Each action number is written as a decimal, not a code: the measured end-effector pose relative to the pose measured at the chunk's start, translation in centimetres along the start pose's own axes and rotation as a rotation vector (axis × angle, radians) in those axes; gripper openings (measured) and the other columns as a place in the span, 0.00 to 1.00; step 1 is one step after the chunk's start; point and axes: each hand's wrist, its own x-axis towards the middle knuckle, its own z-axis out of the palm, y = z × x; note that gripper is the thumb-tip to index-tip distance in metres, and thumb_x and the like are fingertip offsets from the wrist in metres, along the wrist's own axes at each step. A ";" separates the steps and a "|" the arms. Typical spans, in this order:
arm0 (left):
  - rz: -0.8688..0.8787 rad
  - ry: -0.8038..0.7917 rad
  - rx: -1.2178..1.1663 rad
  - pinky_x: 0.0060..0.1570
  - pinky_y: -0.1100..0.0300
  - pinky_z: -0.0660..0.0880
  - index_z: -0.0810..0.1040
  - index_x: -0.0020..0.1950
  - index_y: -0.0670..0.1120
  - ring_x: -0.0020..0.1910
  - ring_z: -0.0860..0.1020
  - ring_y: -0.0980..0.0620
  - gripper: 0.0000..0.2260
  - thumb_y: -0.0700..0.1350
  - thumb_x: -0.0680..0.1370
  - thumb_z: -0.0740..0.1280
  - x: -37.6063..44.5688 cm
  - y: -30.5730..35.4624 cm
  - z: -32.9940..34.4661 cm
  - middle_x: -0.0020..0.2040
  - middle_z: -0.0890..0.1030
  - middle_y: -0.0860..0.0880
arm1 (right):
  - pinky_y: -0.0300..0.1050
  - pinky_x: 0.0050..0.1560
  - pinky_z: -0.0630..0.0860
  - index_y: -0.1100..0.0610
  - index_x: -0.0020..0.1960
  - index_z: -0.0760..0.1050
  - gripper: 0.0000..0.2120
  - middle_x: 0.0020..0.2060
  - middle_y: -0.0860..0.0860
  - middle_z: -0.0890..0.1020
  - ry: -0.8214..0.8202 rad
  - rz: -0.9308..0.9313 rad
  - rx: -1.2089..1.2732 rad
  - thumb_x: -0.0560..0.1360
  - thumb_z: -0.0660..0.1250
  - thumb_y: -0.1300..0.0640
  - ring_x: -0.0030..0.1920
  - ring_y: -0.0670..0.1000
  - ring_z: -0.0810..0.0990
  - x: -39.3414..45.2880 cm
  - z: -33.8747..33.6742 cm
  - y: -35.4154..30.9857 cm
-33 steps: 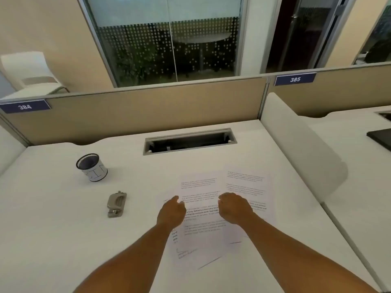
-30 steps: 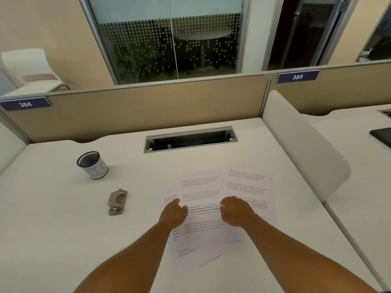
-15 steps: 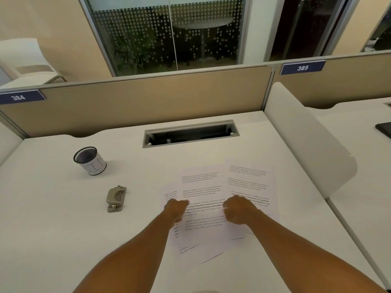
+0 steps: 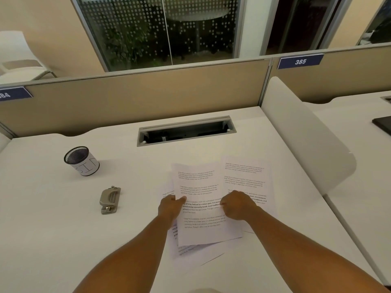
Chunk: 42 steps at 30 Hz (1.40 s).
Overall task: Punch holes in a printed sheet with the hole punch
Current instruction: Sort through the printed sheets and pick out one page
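Note:
Several printed sheets lie fanned on the white desk in front of me. The top printed sheet sits in the middle, its left edge pinched by my left hand and its right edge held by my right hand. Another sheet lies under it to the right, and more show at the lower left. The grey metal hole punch rests on the desk to the left of the sheets, apart from both hands.
A black mesh cup with a white label stands at the back left. A cable slot is cut into the desk ahead. A beige partition runs behind, and a white divider panel bounds the right side.
Both hands have closed on the edges of the top sheet and shifted it slightly on the pile. The camera has tilted a little downward.

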 end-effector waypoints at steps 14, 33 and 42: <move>0.115 -0.123 -0.064 0.51 0.51 0.78 0.76 0.64 0.47 0.52 0.82 0.48 0.11 0.46 0.82 0.65 -0.2 1.3 -1.0 0.57 0.83 0.48 | 0.51 0.65 0.73 0.59 0.75 0.63 0.41 0.69 0.56 0.73 0.284 0.383 0.872 0.69 0.76 0.45 0.67 0.57 0.74 1.5 -1.3 -0.3; -0.167 0.369 0.299 0.62 0.47 0.72 0.68 0.71 0.41 0.66 0.71 0.39 0.34 0.59 0.73 0.72 1.3 -1.2 -1.4 0.67 0.71 0.39 | 0.55 0.54 0.81 0.59 0.52 0.77 0.07 0.51 0.55 0.82 0.293 0.439 1.082 0.75 0.65 0.64 0.52 0.58 0.81 2.4 -2.6 1.4; -0.293 0.333 0.578 0.58 0.52 0.74 0.60 0.67 0.38 0.64 0.67 0.45 0.50 0.67 0.61 0.78 0.7 -0.1 1.3 0.65 0.64 0.41 | 0.55 0.54 0.81 0.59 0.56 0.77 0.13 0.51 0.55 0.81 0.288 0.513 0.990 0.73 0.62 0.63 0.51 0.58 0.81 3.3 -1.9 2.0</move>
